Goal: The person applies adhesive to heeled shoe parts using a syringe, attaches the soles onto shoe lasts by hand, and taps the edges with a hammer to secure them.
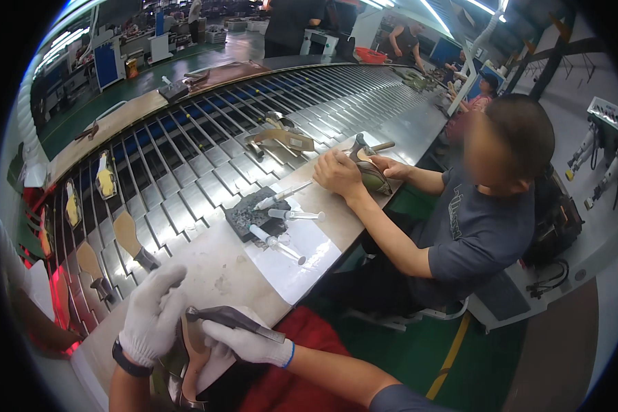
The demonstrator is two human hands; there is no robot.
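Note:
My left hand [151,316], in a white knit glove and with a dark band at the wrist, is raised beside a shoe, its fingers stretched and apart from the thumb. My right hand [250,343], also gloved in white, grips a dark metal tool [237,319] that looks like lasting pincers. The tool's rounded head points left, toward my left hand. Below both hands is the shoe [196,353], sole up, with a tan insole and olive-green upper parts. My hands and the tool hide some of it. A red cloth [299,364] lies by my right forearm.
Ahead, several syringes [296,215] rest on a dark block [244,213] beside a white sheet [295,264]. Tan-soled shoe lasts [127,233] lie along a slatted metal conveyor [206,165]. At right, a seated co-worker [487,206] handles a green shoe [374,177].

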